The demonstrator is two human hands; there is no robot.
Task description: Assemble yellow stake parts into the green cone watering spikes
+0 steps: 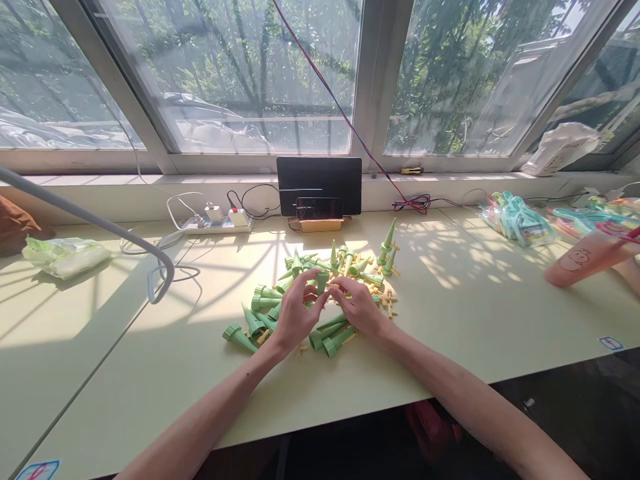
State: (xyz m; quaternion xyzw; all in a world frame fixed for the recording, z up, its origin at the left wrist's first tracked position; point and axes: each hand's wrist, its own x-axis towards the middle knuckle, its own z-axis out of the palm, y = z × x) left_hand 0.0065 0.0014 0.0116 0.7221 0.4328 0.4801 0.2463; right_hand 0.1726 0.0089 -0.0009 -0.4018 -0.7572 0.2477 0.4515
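In the middle of the table, my left hand (295, 312) is closed around a green plastic watering spike (323, 283), its wide end up. My right hand (361, 307) pinches a small yellow valve piece (332, 287) against the side of that spike; my fingers partly cover where the two meet. Around both hands lies a loose pile of green cone-shaped spikes (240, 337). Small yellow valve pieces (390, 303) are scattered among them, mostly on the right. Behind my right hand, a spike with its point up (387, 241) stands at the pile's far edge.
A tablet (320, 180) with a phone (320, 208) before it leans near the window. Left are a power strip (220, 223), a grey curved bar (125, 233) and a green packet (65, 257). Right are a pink cup (573, 260), bagged teal items (520, 219) and part of another person's arm (631, 272).
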